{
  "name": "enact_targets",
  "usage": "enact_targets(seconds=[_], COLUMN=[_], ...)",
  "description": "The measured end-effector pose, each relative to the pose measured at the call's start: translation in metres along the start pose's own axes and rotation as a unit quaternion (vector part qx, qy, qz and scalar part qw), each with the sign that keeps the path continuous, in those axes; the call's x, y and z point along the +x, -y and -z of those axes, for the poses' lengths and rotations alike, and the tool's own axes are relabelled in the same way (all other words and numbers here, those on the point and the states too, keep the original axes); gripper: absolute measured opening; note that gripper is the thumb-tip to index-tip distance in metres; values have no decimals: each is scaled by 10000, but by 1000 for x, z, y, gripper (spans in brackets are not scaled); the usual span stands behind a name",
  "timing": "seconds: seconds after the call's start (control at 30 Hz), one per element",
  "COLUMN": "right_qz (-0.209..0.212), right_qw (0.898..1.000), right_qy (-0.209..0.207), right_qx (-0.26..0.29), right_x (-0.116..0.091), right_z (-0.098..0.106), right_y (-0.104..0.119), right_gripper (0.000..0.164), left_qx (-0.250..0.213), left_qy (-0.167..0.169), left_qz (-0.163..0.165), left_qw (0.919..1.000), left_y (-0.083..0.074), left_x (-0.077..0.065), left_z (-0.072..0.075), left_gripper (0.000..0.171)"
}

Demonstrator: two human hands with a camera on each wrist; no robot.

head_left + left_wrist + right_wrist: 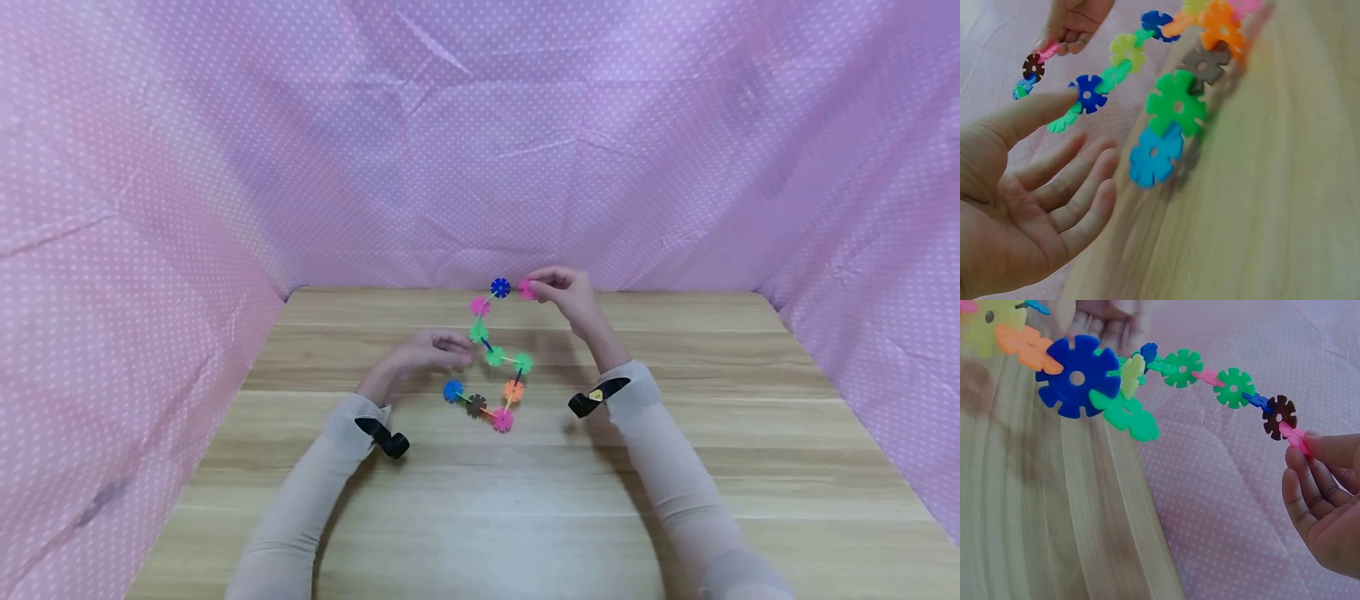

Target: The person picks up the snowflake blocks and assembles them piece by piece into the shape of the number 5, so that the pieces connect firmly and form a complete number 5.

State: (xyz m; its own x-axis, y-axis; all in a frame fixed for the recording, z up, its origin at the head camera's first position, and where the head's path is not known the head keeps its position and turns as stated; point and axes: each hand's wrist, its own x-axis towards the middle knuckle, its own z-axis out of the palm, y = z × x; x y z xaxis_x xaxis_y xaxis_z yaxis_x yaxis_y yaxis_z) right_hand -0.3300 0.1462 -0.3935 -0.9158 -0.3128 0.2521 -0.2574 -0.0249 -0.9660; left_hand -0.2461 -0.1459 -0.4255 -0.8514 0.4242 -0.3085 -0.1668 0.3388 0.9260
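Note:
A chain of notched plastic snowflake discs in several colours winds in an S shape over the table. My right hand pinches the pink disc at its far end between thumb and fingers, beside a dark brown disc. The near end finishes in a light blue disc, linked to a green disc. My left hand is at the chain's left side with fingers loosely spread. In the left wrist view its thumb overlaps a dark blue disc; I cannot tell whether they touch.
The wood-grain table lies under the chain and both hands. Pink polka-dot cloth hangs behind it and at both sides. Black cameras are strapped to both wrists over light sleeves.

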Motion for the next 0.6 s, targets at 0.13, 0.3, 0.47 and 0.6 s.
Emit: enact_targets(seconds=[0.13, 0.3, 0.47, 0.6], right_qz=[-61, -196, -319, -266], right_qw=[10000, 9998, 9985, 9969], right_qy=[-28, -47, 121, 265], right_qx=[-26, -86, -423, -686], right_x=[1, 0, -6, -10], right_z=[7, 13, 20, 30], right_y=[2, 10, 24, 26], right_gripper=[25, 27, 26, 25], left_qx=[366, 504, 693, 564], left_qy=[602, 830, 642, 560], left_qz=[-12, 78, 183, 56], left_qw=[9975, 9952, 9954, 9968], left_y=[2, 3, 4, 6], left_x=[-5, -7, -11, -14], left_z=[-1, -6, -11, -10], left_gripper=[44, 42, 32, 25])
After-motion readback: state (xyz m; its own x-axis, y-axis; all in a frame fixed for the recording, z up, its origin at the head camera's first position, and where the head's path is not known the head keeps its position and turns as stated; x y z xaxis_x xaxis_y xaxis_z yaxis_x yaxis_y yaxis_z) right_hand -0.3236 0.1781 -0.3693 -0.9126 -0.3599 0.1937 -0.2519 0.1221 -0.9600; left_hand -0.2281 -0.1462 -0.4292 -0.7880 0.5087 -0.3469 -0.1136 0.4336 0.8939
